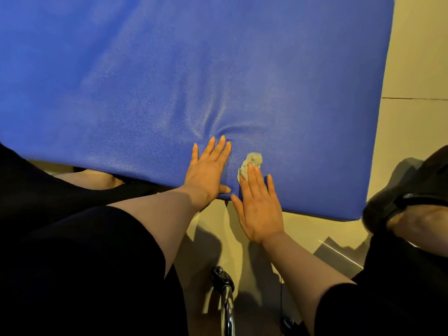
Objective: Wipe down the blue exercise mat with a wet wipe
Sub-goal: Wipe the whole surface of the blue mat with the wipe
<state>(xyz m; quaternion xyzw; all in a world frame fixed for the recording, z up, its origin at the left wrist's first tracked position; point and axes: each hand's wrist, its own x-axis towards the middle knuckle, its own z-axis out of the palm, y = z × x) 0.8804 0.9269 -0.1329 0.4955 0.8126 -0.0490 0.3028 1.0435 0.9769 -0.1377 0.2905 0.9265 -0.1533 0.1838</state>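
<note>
A large blue padded exercise mat with a grained vinyl skin (194, 69) fills the view from the 9 o'clock edge across to 2 o'clock, its near edge slanting down toward 4 o'clock over a pale beige tiled floor (412, 117). Dark clothing (sleeves and lap, by the look of it) covers the 7 and 5 o'clock corners. The left hand (208, 170) lies flat near the centre, at about 6 o'clock, fingers spread and straight, palm pressing a dent into the mat and gripping nothing. Just beside it at 3 o'clock, the right hand (259, 209) lies flat too, its palm overhanging the mat's near edge, fingers extended rather than curled. Its fingertips pin a small crumpled grey-white wet wipe (252, 163) against the mat, the wad poking out beyond them toward 12 o'clock.
</note>
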